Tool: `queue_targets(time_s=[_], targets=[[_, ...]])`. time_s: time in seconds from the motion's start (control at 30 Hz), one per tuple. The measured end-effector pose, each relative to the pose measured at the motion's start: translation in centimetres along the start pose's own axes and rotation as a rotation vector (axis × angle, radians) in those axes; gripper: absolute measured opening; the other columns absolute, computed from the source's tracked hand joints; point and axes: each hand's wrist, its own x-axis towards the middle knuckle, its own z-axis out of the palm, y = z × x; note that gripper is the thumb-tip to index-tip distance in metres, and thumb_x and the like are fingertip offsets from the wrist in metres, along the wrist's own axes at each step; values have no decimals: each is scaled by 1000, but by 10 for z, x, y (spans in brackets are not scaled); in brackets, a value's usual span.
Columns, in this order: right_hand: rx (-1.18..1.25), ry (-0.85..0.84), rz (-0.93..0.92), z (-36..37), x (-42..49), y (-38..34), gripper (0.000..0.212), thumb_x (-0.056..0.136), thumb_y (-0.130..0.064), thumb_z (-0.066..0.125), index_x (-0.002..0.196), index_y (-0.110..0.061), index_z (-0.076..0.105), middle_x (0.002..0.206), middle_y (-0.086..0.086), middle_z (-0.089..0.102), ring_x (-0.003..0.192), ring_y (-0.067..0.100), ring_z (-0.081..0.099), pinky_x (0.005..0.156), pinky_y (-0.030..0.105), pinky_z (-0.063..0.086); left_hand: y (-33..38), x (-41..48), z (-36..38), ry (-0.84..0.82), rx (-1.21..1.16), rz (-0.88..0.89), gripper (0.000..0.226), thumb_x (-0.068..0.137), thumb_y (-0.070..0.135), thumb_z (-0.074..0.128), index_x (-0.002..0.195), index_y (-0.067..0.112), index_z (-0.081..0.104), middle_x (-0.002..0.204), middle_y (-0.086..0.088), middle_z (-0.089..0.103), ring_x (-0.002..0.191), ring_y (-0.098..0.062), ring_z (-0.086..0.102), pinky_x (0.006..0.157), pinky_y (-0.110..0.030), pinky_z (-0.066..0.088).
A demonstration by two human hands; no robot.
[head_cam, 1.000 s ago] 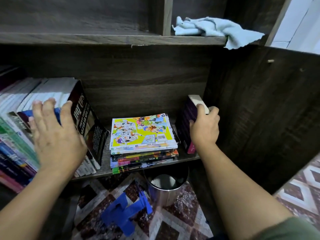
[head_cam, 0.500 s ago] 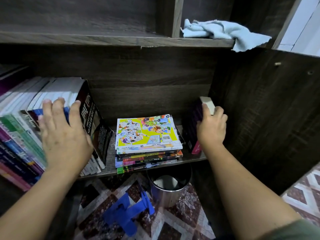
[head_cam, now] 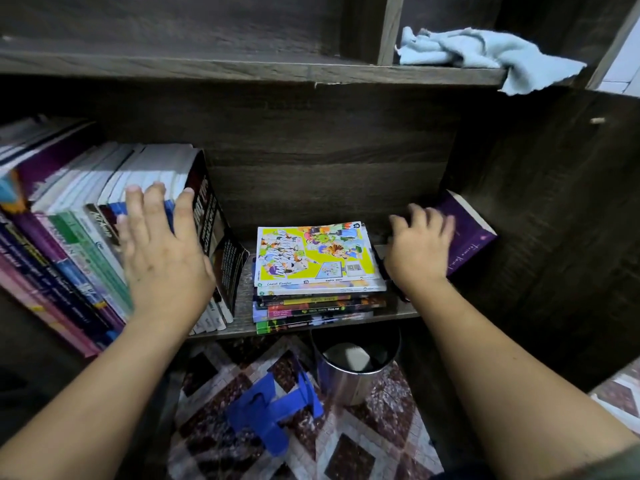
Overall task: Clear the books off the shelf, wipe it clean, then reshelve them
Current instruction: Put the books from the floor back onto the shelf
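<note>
Head view: the purple book (head_cam: 475, 233) stands at the right end of the shelf (head_cam: 242, 317), tilted against the side wall (head_cam: 540, 237). It looks like a thick paperback, light and fairly stiff, with a smooth cover that may slip, so it is best pinched across the spine. The right hand (head_cam: 419, 249) lies at its left face with loosely bent fingers; blur hides whether it grips. A flat stack of comics (head_cam: 317, 258) sits mid-shelf, thin and floppy, better lifted from beneath. The left hand (head_cam: 162, 251), fingers straight, presses flat on the row of leaning books (head_cam: 86, 220), which is probably heavy together and prone to toppling. A cloth (head_cam: 485, 51) lies on the shelf above.
</note>
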Motion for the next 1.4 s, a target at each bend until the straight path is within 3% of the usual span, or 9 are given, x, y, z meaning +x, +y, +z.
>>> queue_targets(time_s=[0.1, 0.2, 0.3, 0.4, 0.57, 0.63, 0.8, 1.03, 1.4], targets=[[218, -84, -348, -5, -14, -37, 41, 86, -34, 62, 120, -10, 65, 127, 15, 58, 115, 37, 48, 100, 45, 36, 0, 0, 0, 7, 14, 6, 79, 71, -4, 67, 142, 5, 34, 148, -23, 27, 144, -40, 11, 118, -53, 11], [278, -326, -572, -4, -32, -67, 68, 85, -49, 64, 142, -18, 45, 146, 12, 42, 133, 32, 37, 110, 42, 31, -3, 1, -1, -1, 27, 6, 78, 73, 1, 69, 143, 8, 35, 149, -20, 28, 145, -38, 13, 117, -52, 13], [193, -423, -590, 6, -39, -78, 87, 84, -52, 66, 152, -22, 21, 157, 8, 23, 144, 28, 21, 116, 40, 20, -7, 1, -3, -6, 37, 19, 77, 74, 6, 71, 143, 11, 38, 149, -18, 30, 144, -36, 16, 115, -52, 15], [117, -451, -588, 13, -40, -79, 89, 86, -53, 62, 154, -25, 12, 160, 8, 15, 147, 31, 14, 118, 46, 15, -11, 2, -5, -6, 37, 38, 75, 74, 12, 73, 142, 14, 40, 148, -15, 33, 143, -34, 20, 113, -52, 19], [56, -294, -729, 17, -56, -102, 96, 72, -50, 76, 150, -19, 29, 152, 14, 33, 140, 37, 30, 113, 55, 24, -16, 1, -7, 24, 25, 66, 74, 74, 14, 73, 141, 16, 43, 146, -14, 37, 141, -34, 25, 111, -50, 21], [29, -212, -826, 18, -66, -120, 92, 75, -43, 73, 150, -16, 29, 153, 14, 33, 141, 36, 29, 114, 54, 22, -17, 2, -8, 43, 16, 68, 72, 73, 14, 72, 139, 16, 46, 145, -13, 40, 139, -33, 28, 109, -50, 24], [-200, -171, -969, 17, -77, -157, 53, 102, -27, 34, 152, -17, 21, 160, 17, 10, 147, 39, 5, 114, 61, 1, -23, 6, -10, 66, 46, 92, 68, 74, 19, 72, 138, 20, 48, 142, -9, 44, 136, -30, 33, 109, -47, 22], [-423, -260, -977, 27, -82, -177, 44, 101, -36, 38, 143, -22, 45, 155, 13, 27, 144, 47, 0, 106, 74, 11, -25, 5, -12, 48, 66, 105, 72, 73, 21, 75, 139, 20, 46, 142, -10, 43, 136, -30, 32, 110, -46, 20], [-421, -390, -862, 35, -65, -124, 45, 101, -38, 38, 145, -27, 42, 154, 4, 30, 146, 41, -3, 103, 75, 10, -25, 6, -10, 50, 95, 90, 70, 74, 22, 73, 138, 21, 45, 142, -10, 43, 136, -30, 32, 108, -48, 23]])
